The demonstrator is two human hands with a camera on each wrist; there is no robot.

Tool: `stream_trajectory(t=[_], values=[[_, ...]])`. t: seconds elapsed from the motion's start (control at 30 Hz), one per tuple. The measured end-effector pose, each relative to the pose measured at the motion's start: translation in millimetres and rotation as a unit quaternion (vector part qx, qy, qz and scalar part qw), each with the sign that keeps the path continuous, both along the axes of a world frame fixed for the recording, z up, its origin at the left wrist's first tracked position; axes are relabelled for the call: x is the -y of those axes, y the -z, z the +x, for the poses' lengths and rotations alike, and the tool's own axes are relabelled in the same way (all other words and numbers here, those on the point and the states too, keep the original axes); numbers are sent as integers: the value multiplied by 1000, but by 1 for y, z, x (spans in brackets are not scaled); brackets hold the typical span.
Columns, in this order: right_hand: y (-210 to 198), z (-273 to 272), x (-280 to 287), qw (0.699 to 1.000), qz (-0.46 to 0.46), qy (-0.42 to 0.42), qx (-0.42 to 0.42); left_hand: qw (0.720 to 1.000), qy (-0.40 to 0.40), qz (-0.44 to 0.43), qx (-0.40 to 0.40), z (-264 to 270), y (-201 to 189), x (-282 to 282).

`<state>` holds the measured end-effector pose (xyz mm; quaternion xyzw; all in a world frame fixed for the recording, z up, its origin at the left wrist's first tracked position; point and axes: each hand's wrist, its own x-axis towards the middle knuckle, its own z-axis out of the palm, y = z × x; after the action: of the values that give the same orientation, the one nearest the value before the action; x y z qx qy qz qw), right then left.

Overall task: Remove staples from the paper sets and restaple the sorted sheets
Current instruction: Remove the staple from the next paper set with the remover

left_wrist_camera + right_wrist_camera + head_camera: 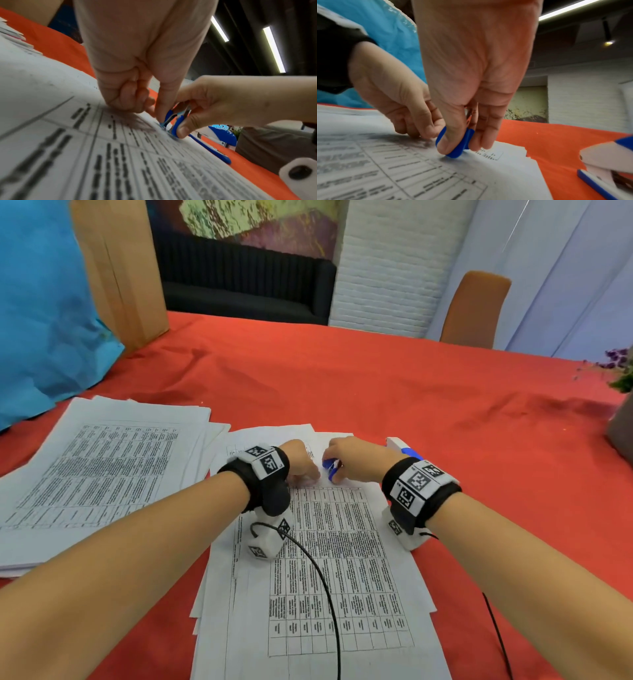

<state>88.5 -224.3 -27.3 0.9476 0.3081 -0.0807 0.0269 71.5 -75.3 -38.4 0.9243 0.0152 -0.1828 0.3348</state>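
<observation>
A stapled paper set [329, 559] with printed tables lies in front of me on the red cloth. My right hand [342, 470] pinches a blue staple remover [330, 467] between thumb and fingers. The remover's claws [165, 123] point down onto the sheet's top edge. My left hand [303, 465] is right beside it. Its index finger [164, 102] presses straight down on the paper [85, 148] next to the claws, and the other fingers are curled in. In the right wrist view the thumb [445, 142] covers one side of the remover [460, 147]. The staple itself is hidden.
A white and blue stapler [400, 448] lies just right of the paper set. A loose pile of printed sheets [102, 467] sits to the left. A blue bag [41, 320] and cardboard [120, 268] stand at the back left, and a plant pot [621, 419] at the right edge.
</observation>
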Motion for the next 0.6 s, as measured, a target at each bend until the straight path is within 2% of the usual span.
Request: stream_trajectory(t=[0.13, 0.23, 0.3, 0.37, 0.4, 0.47, 0.6], values=[[0, -1, -10, 998, -54, -30, 33, 988, 62, 139, -5, -2, -5, 10], [5, 1, -14, 997, -54, -38, 41, 973, 98, 211, 7, 0, -6, 19], [7, 7, -8, 999, -24, -25, 20, 970, 104, 219, 14, 2, -6, 20], [7, 14, 5, 998, 45, 8, -36, 967, 109, 229, 17, 3, -8, 20], [8, 17, 13, 991, 97, 33, -81, 965, 112, 237, 20, 4, -8, 20], [10, 19, 22, 957, 207, 72, -187, 959, 123, 255, 26, 4, -7, 20], [16, 25, 30, 895, 307, 111, -303, 950, 138, 278, 34, 7, -3, 21]])
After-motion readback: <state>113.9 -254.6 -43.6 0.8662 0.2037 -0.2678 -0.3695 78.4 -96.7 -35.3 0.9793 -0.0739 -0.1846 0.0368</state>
